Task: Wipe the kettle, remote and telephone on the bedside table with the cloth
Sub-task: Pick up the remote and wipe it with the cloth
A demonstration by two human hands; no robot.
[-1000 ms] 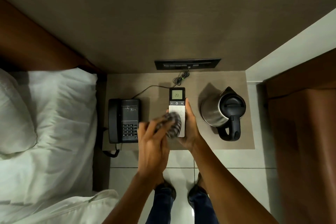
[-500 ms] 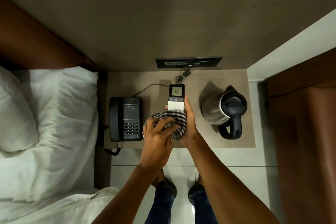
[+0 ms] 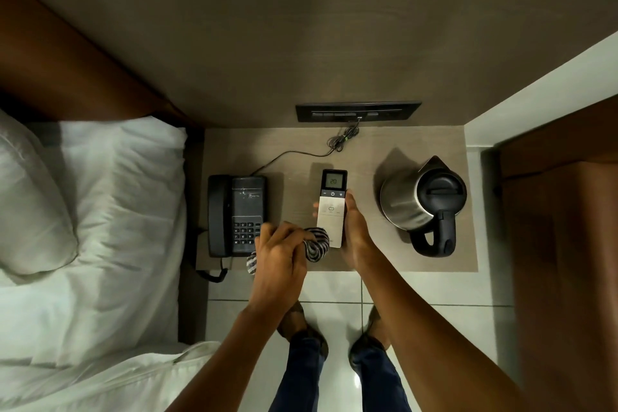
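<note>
Striped grey-and-white cloth point(image 3: 314, 246) is bunched in the left hand point(image 3: 279, 256), fingers curled tight around it; 1 end pokes out toward the remote and another hangs below the knuckles. The cloth's free end touches the lower left corner of the remote point(image 3: 331, 211).

Right hand point(image 3: 356, 237) grips the remote along its edges: thumb laid up the right side, fingertips just showing past the left edge. Whether the remote is lifted clear of the bedside table point(image 3: 368, 157) or resting on it cannot be told from above. Its display reads 20, and 3 buttons sit in the dark band beneath the screen; the pale lower body is uncovered.

Left of the cloth hand, just beside it, sits the dark telephone point(image 3: 237, 214), handset on its cradle, keypad nearest the knuckles, coiled cord hanging off the front edge. Right of the remote grip, apart from the hand, stands the steel kettle point(image 3: 423, 206), upright, black lid closed, handle pointing toward the person.
</note>
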